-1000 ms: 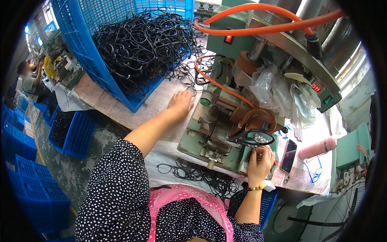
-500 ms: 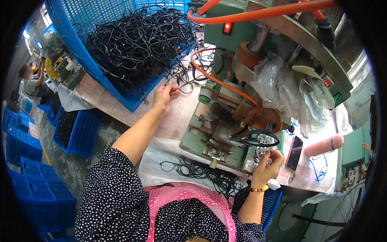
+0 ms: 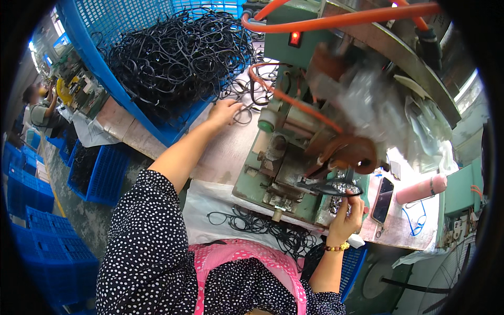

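Right grip [image 3: 346, 218], fingers nearly together, meets the black frame [image 3: 328, 188] near the counter [image 3: 220, 157] front edge; left grip [image 3: 224, 112], half-curled, adjoins a loose frame [image 3: 243, 124]. I cannot confirm either hold. Tangling could cause snagging.

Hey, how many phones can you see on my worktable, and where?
1. The dark-screened phone lies on the worktable, between your right hand and the pink bottle. Another could be hidden behind the green machine.
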A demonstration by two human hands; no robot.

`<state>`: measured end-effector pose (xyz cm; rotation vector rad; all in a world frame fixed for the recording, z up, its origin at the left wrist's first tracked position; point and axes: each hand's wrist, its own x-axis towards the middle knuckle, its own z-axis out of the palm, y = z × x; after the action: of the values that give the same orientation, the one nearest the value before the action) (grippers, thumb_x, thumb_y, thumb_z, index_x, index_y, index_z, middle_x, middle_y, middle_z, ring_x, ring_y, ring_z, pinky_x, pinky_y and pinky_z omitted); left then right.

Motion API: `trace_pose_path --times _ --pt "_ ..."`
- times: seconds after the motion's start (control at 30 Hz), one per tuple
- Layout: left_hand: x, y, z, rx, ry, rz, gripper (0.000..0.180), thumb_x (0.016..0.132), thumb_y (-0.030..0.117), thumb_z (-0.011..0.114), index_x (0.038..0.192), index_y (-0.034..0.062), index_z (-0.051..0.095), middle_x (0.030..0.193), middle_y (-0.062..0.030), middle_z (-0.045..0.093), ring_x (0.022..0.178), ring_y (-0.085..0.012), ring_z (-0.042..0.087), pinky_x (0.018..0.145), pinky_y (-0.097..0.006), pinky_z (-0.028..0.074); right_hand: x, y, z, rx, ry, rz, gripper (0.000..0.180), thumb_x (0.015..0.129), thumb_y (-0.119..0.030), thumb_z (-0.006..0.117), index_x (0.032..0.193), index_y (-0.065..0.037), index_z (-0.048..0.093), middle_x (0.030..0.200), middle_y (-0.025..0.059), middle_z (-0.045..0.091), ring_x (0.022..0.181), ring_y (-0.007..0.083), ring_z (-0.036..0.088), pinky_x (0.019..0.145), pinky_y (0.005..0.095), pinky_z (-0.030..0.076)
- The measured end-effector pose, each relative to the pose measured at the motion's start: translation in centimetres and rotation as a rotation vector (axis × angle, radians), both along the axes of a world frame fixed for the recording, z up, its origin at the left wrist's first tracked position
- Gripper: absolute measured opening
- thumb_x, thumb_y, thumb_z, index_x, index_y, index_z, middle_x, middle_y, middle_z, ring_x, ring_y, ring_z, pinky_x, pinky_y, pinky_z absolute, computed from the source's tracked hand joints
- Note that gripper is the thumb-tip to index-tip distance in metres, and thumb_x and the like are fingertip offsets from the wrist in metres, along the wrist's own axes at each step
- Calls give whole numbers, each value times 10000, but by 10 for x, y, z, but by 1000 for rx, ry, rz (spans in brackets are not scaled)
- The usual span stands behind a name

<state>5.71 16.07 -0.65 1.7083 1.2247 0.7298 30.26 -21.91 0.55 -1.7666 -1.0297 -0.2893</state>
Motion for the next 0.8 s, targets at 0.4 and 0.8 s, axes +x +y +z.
trace_pose_path --times 0.4,0.8 --pt "-17 -102 28 -351 -515 20 229 1008 234 558 1168 90 635 821 -15 663 735 -109 618 723 -234 472 4 -1 -1 5 -48 49 127 890 54 606 967 -19 676 1007 126 683 972 298 639 991 451 489" --pt "-25 -218 148 270 -790 -306 177 1057 131 519 1147 -10 577 1002 -51 662 760 -71 557 646 -197 409 -62 36 69 255 460 443 190 864 61 650 1038 -15 639 996 67 658 969 203 634 1126 440 339"
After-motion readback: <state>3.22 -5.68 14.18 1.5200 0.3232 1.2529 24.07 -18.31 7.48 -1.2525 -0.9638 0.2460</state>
